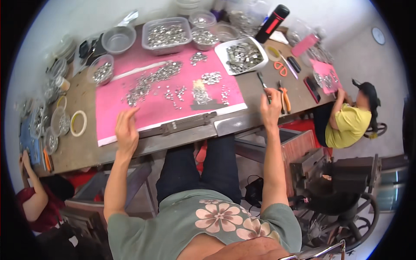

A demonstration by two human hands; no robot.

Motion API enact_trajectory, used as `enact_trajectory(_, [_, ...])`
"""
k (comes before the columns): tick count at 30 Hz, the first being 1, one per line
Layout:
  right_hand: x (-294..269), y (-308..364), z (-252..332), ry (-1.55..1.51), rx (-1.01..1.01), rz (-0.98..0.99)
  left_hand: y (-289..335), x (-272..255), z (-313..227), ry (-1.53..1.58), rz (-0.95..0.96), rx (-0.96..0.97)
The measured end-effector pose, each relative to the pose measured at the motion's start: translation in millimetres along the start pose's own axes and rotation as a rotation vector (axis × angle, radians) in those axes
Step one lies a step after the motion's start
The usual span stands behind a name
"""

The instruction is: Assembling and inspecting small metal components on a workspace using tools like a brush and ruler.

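My left hand (126,130) hovers over the left front part of a pink sheet (112,100), its fingers loosely bent and apart, holding nothing that I can see. On the right, my right hand (271,106) has its thumb and fingers around the near end of a slim dark tool like tweezers (260,79). Orange-handled pliers (284,99) lie just right of that hand. Small shiny metal pieces (147,84) spread in a long heap across the sheet. Smaller groups include a round pile (211,78) and a dense patch (200,94) near the front.
A metal bar (189,124) runs along the table's front edge. Behind stand a clear tub of pieces (167,36), a white tray (263,62) and a black flask (273,22). Orange scissors (280,68) lie at right. One person works at each side.
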State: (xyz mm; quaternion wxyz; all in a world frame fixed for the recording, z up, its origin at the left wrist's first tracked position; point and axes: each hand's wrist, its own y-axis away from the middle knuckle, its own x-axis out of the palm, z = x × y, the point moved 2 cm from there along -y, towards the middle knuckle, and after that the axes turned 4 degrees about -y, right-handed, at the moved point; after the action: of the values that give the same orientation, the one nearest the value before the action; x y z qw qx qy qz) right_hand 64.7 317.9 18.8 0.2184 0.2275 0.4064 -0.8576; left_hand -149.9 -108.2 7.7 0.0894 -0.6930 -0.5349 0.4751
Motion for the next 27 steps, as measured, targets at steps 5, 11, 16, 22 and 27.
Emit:
enact_trajectory(5, [-18.6, 5.6, -87.0, 0.363, -0.040, 0.141, 35.5, 6.5, -9.4, 0.061, -0.030, -0.308])
enact_trajectory(11, [-41.1, -6.8, -101.9, 0.434, -0.096, -0.028, -4.1, 8.0, -14.6, -0.109, 0.085, 0.044])
enact_trajectory(16, [-8.7, -11.2, 50.9, -0.135, -0.071, 0.343, 12.4, 4.6, -15.4, -0.077, -0.119, -0.034])
enact_trajectory(22, [79.0, -8.0, 164.8, -0.319, -0.276, 0.988, 32.6, 11.8, -21.6, -0.010, -0.272, -0.172])
enact_trajectory(27, [142.6, -20.8, 166.0, -0.316, -0.499, 0.943, 32.3, 14.2, -20.9, 0.112, -0.289, -0.259])
